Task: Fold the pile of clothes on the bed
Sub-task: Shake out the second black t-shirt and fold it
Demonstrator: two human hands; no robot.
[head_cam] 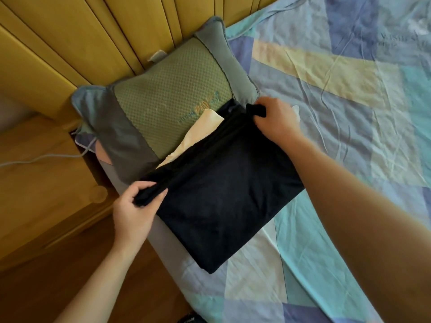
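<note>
Fingers of left hand [136, 206] curl round near-left corner of black garment [224, 199]; right hand [275, 122] pinches far-right corner, bunched cloth showing between fingers. Garment lies as compact dark rectangle at left edge of bed [338, 101], far edge lifted between both hands, overlapping cream folded piece [198, 131] resting against green pillow [168, 99]. Judgement: black garment nearly folded, probably last fold or placing on stack. No unfolded pile in view; remaining clothes cannot be told. Wooden headboard [105, 31] far left.

The bed [349, 113], under a patchwork sheet, carries a pillow [168, 96] and a folded black garment [228, 194].
</note>
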